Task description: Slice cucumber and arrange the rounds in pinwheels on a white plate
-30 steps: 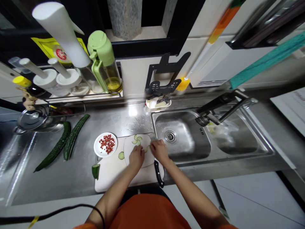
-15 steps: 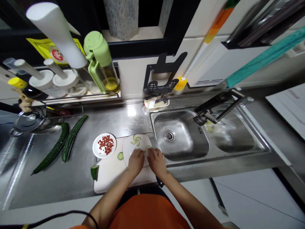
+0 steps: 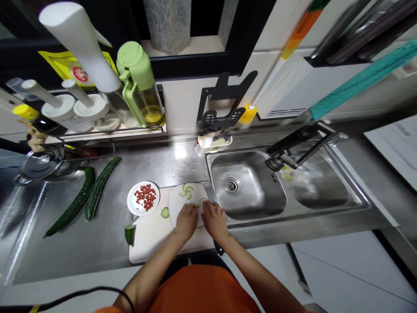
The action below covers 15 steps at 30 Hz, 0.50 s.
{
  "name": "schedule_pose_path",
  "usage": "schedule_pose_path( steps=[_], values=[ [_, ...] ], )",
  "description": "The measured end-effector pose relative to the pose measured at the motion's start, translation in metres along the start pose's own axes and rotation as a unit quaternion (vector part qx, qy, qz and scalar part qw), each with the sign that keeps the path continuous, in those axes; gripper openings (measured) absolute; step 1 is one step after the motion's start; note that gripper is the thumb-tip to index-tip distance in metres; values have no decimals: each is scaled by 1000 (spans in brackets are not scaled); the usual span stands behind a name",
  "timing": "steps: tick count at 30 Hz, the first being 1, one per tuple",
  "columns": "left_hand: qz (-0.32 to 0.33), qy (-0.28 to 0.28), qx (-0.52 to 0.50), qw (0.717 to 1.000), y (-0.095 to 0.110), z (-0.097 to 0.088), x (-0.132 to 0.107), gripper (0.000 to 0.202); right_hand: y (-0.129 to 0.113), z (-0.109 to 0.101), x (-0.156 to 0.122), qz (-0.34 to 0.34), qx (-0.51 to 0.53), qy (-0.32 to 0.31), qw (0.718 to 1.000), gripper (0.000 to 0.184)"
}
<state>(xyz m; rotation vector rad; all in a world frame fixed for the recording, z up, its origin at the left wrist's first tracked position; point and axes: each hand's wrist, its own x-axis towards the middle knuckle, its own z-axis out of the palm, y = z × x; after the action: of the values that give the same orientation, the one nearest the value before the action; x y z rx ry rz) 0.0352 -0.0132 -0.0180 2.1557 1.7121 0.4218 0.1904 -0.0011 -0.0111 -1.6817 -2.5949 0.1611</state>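
Note:
My left hand (image 3: 186, 221) and my right hand (image 3: 214, 219) rest side by side on the near part of a white plate (image 3: 178, 201) that lies on a white cutting board (image 3: 153, 239). Their fingertips are bunched together over cucumber slices (image 3: 202, 202) on the plate. A pinwheel of cucumber slices (image 3: 186, 190) sits at the plate's far end. One loose cucumber slice (image 3: 165, 213) lies on the board left of the plate. A cucumber end piece (image 3: 130, 234) lies at the board's left edge. A black knife handle (image 3: 219, 250) shows below my right wrist.
A small white dish of red berries (image 3: 143, 198) stands left of the plate. Two whole cucumbers (image 3: 85, 195) lie on the steel counter at left. A double sink (image 3: 250, 191) with a faucet (image 3: 293, 148) is at right. Oil bottles (image 3: 140, 82) and a pot lid (image 3: 41, 163) line the back.
Both hands have drawn a little nearer along the plate and closer together over the slices; the knife is now mostly covered by my right wrist.

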Motion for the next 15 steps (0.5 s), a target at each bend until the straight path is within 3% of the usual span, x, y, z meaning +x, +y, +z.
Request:
schedule_pose_path(
  steps=[8, 15],
  values=[
    [-1, 3, -16, 1000, 1, -2, 0, 29, 0, -2, 0, 0, 6, 7, 1000, 43],
    [-42, 78, -87, 992, -14, -34, -18, 32, -1, -5, -3, 4, 36, 19, 999, 44]
  ],
)
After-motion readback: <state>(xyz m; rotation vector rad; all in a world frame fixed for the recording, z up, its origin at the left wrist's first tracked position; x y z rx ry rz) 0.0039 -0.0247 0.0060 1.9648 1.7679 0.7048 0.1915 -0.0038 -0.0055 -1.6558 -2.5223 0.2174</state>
